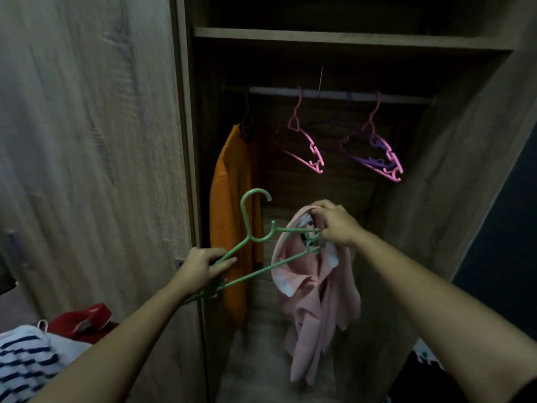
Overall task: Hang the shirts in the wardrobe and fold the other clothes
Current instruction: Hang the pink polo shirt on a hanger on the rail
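Hanging from the right hand's (337, 225) pinch, the pink shirt (313, 301) meets the green hanger (245, 219) gripped by the left hand (203, 267).

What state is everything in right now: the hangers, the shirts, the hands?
Wardrobe: open.
Pink shirt: gripped at the collar by the right hand, dangling, not yet hung.
Green hanger: gripped by the left hand, far end at that collar.
Orange shirt: hanging on the rail.
Pink hangers: empty, on the rail.
Striped garment, red garment: lying unfolded.

Hangers (313, 147) on rail (334, 94) — hung shirt (229, 199) left of them.
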